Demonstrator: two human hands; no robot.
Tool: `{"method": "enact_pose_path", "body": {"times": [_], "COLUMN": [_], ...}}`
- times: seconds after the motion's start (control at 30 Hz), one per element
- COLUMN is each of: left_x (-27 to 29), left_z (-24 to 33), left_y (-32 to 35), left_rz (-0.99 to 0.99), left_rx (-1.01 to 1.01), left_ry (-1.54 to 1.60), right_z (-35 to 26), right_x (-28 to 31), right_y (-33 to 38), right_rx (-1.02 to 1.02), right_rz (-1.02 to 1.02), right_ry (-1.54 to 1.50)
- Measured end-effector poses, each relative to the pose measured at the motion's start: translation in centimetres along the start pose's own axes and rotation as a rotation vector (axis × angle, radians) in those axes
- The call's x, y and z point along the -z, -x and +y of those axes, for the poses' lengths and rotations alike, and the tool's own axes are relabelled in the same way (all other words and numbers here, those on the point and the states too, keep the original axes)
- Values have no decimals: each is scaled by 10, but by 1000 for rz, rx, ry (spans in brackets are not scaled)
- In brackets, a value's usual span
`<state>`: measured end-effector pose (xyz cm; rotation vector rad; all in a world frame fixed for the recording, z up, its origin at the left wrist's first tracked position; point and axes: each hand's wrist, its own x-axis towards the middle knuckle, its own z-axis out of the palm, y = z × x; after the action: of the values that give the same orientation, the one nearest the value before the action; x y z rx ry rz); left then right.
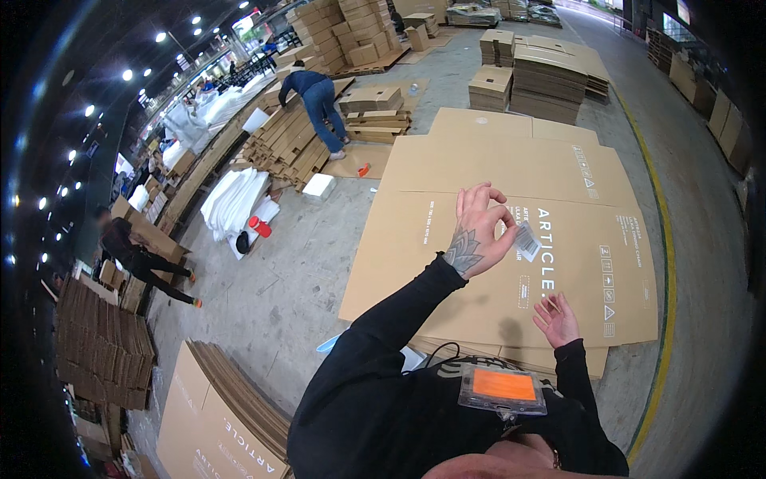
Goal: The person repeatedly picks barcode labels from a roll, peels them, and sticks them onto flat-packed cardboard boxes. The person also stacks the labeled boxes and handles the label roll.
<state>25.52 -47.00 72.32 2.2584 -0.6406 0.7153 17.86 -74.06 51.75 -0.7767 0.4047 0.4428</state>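
Cardboard (399, 271) below, L hand (482, 230) pinches label (526, 242), prob. btwn thumb & index; R hand (558, 321) loosely spread.

Left arm (399, 307): black sleeve, running diagonally from the lower middle of the frame up and right, cuff at the wrist. Left hand (483, 230) sits just right of frame center, back of hand to camera, dark tattoo (464, 251) near the wrist. Thumb and index finger curled round to meet in a pinch, other fingers bent loosely and reaching toward the top. Right arm (576, 379): same black sleeve, mostly upright in the lower right, shorter in view. Right hand (558, 322) lower and further right, palm showing, fingers spread and slightly curled, pointing up-left. Hands well apart.
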Motion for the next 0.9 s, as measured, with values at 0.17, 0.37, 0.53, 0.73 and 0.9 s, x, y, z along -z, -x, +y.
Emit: {"method": "enact_pose_path", "body": {"times": [0.17, 0.37, 0.53, 0.73, 0.9], "left_x": [4, 7, 10, 11, -3], "left_z": [-6, -12, -14, -15, -21], "left_y": [4, 5, 10, 13, 8], "left_rz": [42, 45, 23, 16, 39], "left_rx": [78, 119, 162, 202, 144], "left_ry": [46, 73, 102, 155, 285], "right_z": [5, 1, 2, 9, -1], "right_x": [-2, -14, -27, -24, -23], "right_y": [-2, -8, -6, -4, -1], "right_rx": [28, 76, 147, 197, 277], "right_rz": [28, -4, 10, 68, 79], "right_ry": [-15, -19, 22, 51, 67]}}
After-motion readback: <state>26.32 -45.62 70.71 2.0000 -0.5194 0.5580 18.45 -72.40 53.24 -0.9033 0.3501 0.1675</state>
